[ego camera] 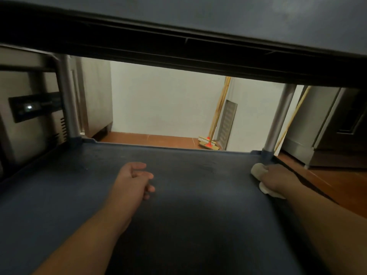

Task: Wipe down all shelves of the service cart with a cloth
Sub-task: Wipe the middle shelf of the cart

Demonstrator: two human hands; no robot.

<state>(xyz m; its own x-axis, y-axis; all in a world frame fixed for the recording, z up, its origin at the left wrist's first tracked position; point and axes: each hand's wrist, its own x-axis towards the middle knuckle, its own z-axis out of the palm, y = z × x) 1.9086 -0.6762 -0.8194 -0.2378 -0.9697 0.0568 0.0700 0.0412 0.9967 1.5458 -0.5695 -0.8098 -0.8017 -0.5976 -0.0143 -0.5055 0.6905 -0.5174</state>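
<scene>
While the head camera looked in under the upper shelf [218, 22] of the service cart, the dark blue lower shelf [188, 195] filled the bottom half of the view. The right hand [278, 180] lay at about three o'clock, close to the shelf's right rim and just in front of the far right post [278, 120]. Its fingers were curled over a pale cloth [258, 169], pressing it onto the shelf surface; cloth showed beyond the fingers and again beside the wrist. The left hand [135, 181] sat near the middle of the shelf, at about nine o'clock from the cloth and well apart from it. It held nothing, its fingers loosely bent, and whether it touched the surface could not be told. At ten o'clock, the far left post [68, 100] rose from the shelf corner, with a steel appliance [29, 116] behind it. Beyond the far edge, at about one o'clock, a broom [208, 142] leaned against the white wall [162, 100] on a reddish tiled floor [151, 138].
</scene>
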